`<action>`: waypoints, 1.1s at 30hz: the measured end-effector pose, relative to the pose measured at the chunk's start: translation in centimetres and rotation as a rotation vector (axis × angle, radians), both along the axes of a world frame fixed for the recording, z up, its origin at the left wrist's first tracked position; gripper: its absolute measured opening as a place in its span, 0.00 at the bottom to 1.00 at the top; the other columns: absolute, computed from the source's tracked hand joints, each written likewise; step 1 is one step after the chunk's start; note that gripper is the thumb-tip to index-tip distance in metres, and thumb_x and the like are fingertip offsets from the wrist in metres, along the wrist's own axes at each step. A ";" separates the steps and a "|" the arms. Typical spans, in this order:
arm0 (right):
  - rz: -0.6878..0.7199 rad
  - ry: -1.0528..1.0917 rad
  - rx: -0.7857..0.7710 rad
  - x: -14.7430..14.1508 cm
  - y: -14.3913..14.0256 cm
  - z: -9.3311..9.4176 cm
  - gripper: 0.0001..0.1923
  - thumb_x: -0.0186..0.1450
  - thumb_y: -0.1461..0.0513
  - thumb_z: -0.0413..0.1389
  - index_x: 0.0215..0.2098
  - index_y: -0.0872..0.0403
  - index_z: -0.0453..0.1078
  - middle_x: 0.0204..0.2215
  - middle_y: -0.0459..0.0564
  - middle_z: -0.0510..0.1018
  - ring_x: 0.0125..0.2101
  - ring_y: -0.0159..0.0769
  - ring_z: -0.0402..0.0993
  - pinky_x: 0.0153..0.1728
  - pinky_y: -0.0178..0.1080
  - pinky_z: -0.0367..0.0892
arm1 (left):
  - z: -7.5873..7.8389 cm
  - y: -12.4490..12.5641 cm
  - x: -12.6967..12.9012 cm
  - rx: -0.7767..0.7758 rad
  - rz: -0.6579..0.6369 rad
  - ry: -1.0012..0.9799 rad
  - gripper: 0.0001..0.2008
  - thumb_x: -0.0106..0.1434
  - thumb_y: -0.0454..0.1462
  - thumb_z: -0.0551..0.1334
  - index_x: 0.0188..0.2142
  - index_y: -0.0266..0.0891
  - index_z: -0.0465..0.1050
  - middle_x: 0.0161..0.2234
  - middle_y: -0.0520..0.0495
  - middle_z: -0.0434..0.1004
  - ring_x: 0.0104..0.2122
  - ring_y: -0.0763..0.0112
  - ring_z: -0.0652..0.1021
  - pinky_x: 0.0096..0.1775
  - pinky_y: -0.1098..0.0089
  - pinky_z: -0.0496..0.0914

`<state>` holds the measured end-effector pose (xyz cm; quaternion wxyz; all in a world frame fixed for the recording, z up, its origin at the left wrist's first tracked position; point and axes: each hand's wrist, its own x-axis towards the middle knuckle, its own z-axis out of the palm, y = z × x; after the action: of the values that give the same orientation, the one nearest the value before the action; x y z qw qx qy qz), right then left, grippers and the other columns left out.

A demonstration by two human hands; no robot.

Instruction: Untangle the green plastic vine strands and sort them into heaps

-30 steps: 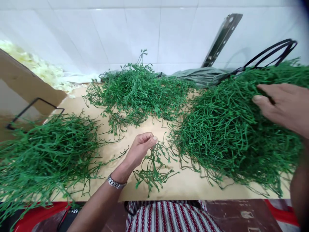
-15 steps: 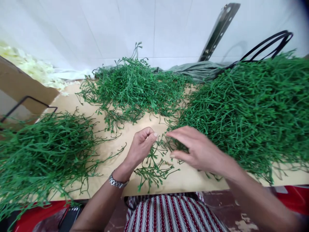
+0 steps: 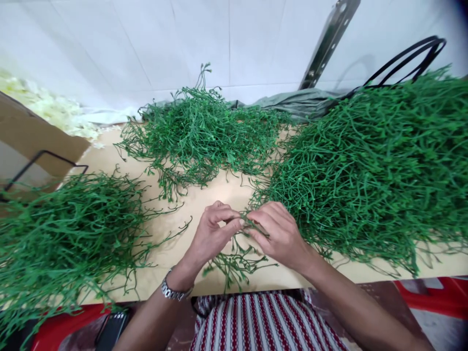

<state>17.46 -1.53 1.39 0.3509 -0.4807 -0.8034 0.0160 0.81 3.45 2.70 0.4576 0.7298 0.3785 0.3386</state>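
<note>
Pinching 1 green sprig (image 3: 239, 253) between fingers of left hand (image 3: 212, 234) and right hand (image 3: 280, 234).

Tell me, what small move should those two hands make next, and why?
Probably draw the green sprig toward the body, clear of the right pile. Both the left hand and right hand pinch its top, while its branches dangle near that pile's loose strands.

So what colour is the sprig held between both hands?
Green, like the piles around it; the sprig shows best in the head view.
</note>
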 end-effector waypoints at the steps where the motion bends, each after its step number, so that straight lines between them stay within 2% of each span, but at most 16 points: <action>1: -0.008 -0.013 -0.020 0.0 -0.1 0.3 0.10 0.62 0.60 0.52 0.39 0.57 0.67 0.30 0.52 0.72 0.33 0.39 0.66 0.35 0.42 0.61 | -0.2 0.0 0.0 -0.019 0.025 -0.045 0.06 0.55 0.36 0.60 0.22 0.39 0.73 0.21 0.51 0.70 0.27 0.70 0.66 0.37 0.65 0.60; 5: -0.055 -0.034 -0.018 0.4 -0.6 2.2 0.26 0.57 0.51 0.56 0.50 0.57 0.63 0.39 0.57 0.70 0.39 0.44 0.64 0.39 0.47 0.61 | -0.5 -0.2 -0.1 -0.024 0.071 -0.039 0.04 0.52 0.33 0.62 0.22 0.39 0.73 0.23 0.50 0.71 0.29 0.69 0.67 0.39 0.64 0.60; 8: 0.070 -0.049 0.026 0.1 -0.3 2.5 0.30 0.57 0.51 0.56 0.54 0.55 0.60 0.49 0.60 0.65 0.49 0.48 0.59 0.46 0.52 0.57 | -0.3 -0.3 0.0 -0.058 0.038 -0.029 0.06 0.53 0.35 0.61 0.22 0.40 0.75 0.23 0.50 0.72 0.30 0.68 0.67 0.40 0.63 0.59; 11: 0.206 0.074 -0.028 -0.6 0.5 1.2 0.25 0.61 0.59 0.54 0.55 0.55 0.56 0.47 0.56 0.69 0.46 0.41 0.64 0.47 0.48 0.60 | -0.2 -0.4 0.2 -0.177 0.013 -0.139 0.05 0.53 0.36 0.62 0.22 0.39 0.76 0.23 0.50 0.73 0.29 0.69 0.68 0.39 0.65 0.61; 15: 0.136 0.309 -0.130 -1.2 0.9 -0.7 0.17 0.62 0.65 0.52 0.50 0.55 0.62 0.38 0.52 0.74 0.38 0.36 0.69 0.41 0.43 0.64 | -0.5 -0.5 0.4 -0.266 0.037 -0.237 0.05 0.50 0.35 0.65 0.20 0.39 0.76 0.19 0.51 0.69 0.26 0.71 0.66 0.34 0.67 0.62; 17: 0.133 0.384 -0.205 -1.2 0.8 -0.9 0.16 0.61 0.67 0.51 0.47 0.54 0.64 0.38 0.51 0.74 0.38 0.35 0.69 0.40 0.42 0.65 | -0.7 -0.6 0.5 -0.236 0.039 -0.246 0.04 0.50 0.36 0.65 0.21 0.39 0.76 0.19 0.51 0.68 0.26 0.71 0.65 0.34 0.68 0.61; 20: 0.119 0.486 -0.304 -1.0 0.6 -0.7 0.13 0.60 0.67 0.52 0.44 0.54 0.66 0.35 0.50 0.74 0.37 0.34 0.70 0.39 0.39 0.65 | -0.8 -0.8 0.4 -0.094 0.075 -0.218 0.03 0.52 0.35 0.64 0.23 0.39 0.76 0.20 0.51 0.68 0.27 0.71 0.66 0.35 0.67 0.61; 23: 0.140 0.500 -0.354 -0.8 0.5 -0.5 0.13 0.60 0.65 0.54 0.43 0.54 0.66 0.35 0.50 0.73 0.37 0.34 0.69 0.38 0.38 0.65 | -0.9 -1.0 0.4 -0.021 0.111 -0.190 0.03 0.52 0.34 0.64 0.24 0.39 0.76 0.21 0.50 0.69 0.27 0.70 0.67 0.35 0.67 0.61; 28: 0.112 0.523 -0.301 -1.0 0.5 -0.6 0.09 0.61 0.62 0.53 0.41 0.55 0.66 0.33 0.50 0.72 0.34 0.34 0.69 0.35 0.37 0.65 | -1.1 -1.3 0.5 -0.250 0.078 -0.237 0.05 0.53 0.36 0.63 0.24 0.37 0.73 0.22 0.50 0.69 0.25 0.73 0.67 0.30 0.70 0.61; 30: 0.101 0.488 -0.254 -1.1 0.4 -0.7 0.09 0.63 0.64 0.49 0.41 0.55 0.66 0.33 0.51 0.72 0.34 0.35 0.68 0.35 0.39 0.64 | -1.3 -1.3 0.5 -0.263 0.081 -0.267 0.05 0.53 0.36 0.63 0.23 0.37 0.73 0.22 0.51 0.68 0.25 0.74 0.66 0.30 0.71 0.60; 33: 0.098 0.404 -0.157 -1.1 0.5 -1.0 0.11 0.62 0.68 0.45 0.41 0.56 0.65 0.32 0.51 0.72 0.34 0.36 0.67 0.35 0.40 0.63 | -1.6 -1.3 0.3 -0.204 0.074 -0.268 0.03 0.53 0.35 0.63 0.24 0.38 0.73 0.22 0.52 0.68 0.26 0.73 0.66 0.31 0.71 0.60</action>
<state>16.34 -1.06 0.36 0.4650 -0.4540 -0.7355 0.1917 1.13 2.16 1.11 0.5628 0.6135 0.3734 0.4092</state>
